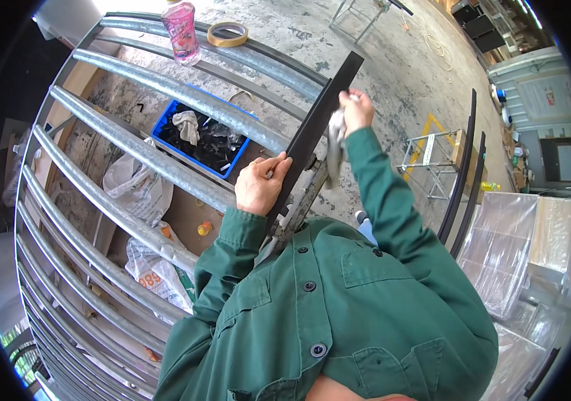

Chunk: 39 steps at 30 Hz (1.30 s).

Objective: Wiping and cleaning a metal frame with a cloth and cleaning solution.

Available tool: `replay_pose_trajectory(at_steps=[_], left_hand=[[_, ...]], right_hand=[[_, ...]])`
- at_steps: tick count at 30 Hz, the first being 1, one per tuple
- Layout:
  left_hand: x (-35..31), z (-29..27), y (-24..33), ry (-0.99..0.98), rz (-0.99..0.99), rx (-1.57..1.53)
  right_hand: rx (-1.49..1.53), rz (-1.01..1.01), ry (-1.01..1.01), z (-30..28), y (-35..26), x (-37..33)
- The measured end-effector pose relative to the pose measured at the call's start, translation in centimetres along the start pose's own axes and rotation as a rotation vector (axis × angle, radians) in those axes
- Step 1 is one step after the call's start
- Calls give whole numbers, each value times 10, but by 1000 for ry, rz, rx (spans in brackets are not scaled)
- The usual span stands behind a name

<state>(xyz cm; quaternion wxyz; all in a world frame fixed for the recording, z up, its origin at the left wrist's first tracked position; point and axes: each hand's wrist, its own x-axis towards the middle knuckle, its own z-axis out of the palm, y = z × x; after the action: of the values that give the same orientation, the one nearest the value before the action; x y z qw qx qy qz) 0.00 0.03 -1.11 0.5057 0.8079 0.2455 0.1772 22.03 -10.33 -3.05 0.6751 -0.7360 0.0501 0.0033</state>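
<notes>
A long black bar (319,113) slants across the rack of metal tubes in front of me. My left hand (259,184) is closed on the bar's left edge, its fingers curled and the thumb partly hidden. On the bar's other side, near the far end, my right hand (357,110) pinches a whitish-grey rag (336,134). The rag hangs down beside the bar, smeared by motion. Whether it touches the bar I cannot tell.
A pink bottle (182,33) and a tape roll (227,34) rest on the metal rack (145,77). Below it lie a blue crate (222,172) of black pieces and white sacks (140,179). Rightward are black bars (461,174), a small metal stand (430,150) and wrapped boxes (499,247).
</notes>
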Motion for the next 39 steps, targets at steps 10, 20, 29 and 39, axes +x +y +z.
replay_pose_trajectory(at_steps=[10,20,29,39], left_hand=[[1,-6,-1,-58,-54,29],[0,-2,-9,-23,27,-19],[3,5,-12,-64,24,-142],[4,3,-6,-107,-12,-168]], right_hand=[[29,57,-49,3,6,-31],[-178,-143,-12,11,40,-28],[-106,33,61,12,21,38],[-166,2,118,8,-4,71]])
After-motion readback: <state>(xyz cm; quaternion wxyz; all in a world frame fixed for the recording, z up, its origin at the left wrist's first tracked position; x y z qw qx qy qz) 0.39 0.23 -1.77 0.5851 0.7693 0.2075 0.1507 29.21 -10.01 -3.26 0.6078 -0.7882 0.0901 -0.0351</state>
